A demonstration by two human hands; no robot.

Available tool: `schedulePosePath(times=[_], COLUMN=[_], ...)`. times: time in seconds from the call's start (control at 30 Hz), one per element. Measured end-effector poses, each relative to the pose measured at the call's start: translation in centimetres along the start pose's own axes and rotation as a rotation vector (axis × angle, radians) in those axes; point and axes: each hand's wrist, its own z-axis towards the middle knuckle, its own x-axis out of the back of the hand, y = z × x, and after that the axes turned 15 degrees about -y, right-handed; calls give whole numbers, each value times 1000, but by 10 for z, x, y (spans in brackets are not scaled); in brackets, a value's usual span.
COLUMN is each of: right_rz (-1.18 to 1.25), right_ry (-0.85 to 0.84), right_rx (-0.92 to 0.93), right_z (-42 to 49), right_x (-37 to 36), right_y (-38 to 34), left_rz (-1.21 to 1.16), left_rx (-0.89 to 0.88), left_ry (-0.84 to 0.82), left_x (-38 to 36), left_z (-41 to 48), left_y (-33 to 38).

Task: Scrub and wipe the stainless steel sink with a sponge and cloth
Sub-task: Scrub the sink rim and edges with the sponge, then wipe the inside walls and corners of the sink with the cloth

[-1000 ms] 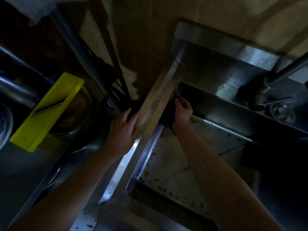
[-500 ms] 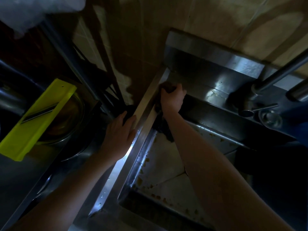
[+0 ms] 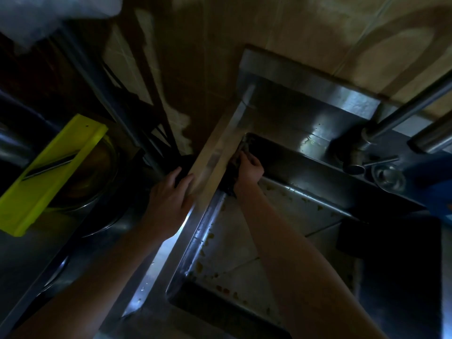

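Both forearms are bare to the frame edge, and the left hand (image 3: 168,201) and right hand (image 3: 248,171) are ungloved.

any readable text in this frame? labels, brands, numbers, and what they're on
None: no text can be read in this frame.
Yellow slicer: no print or brand visible on it.
Stainless steel sink and faucet: no markings visible; the picture is dark.
Blue object at the right edge: too dark and cut off to show any label.
Left hand and right hand: nothing written on what they touch.
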Motion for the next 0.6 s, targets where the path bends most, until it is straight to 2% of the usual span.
schedulePosePath(times=[0.23, 0.4, 0.5, 0.6], right_rz=[-154, -94, -127, -292], right_ry=[-115, -134, -164, -148], right_rx=[-29, -82, -36, 69], right_z=[-7, -26, -39, -46], right_x=[16, 23, 30, 37], right_y=[25, 55, 63, 51], left_rz=[13, 5, -11, -27], left_rx=[-4, -5, -8, -36], left_ry=[14, 29, 43, 59], left_x=[-5, -7, -9, -10], left_z=[-9, -14, -15, -15], left_y=[-2, 0, 2, 7])
